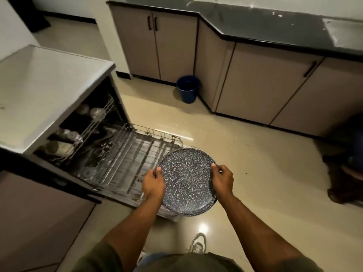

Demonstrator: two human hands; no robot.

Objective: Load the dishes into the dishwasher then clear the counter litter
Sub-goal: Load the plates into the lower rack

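Note:
I hold a round dark plate (186, 180) speckled with white in both hands, tilted toward me above the front right corner of the pulled-out lower rack (135, 152). My left hand (154, 183) grips its left rim, and my right hand (223, 181) grips its right rim. The dishwasher (49, 91) stands open at the left. Its upper rack (86, 126) holds several glasses and bowls. The lower rack's wire tines look bare where I can see them.
A blue bucket (188, 88) stands on the floor by the beige cabinets (255, 83). A black counter (265, 24) runs along the back, with pale litter at its right end. Another person's foot (351, 171) shows at the right edge. My shoe (198, 244) is below the plate.

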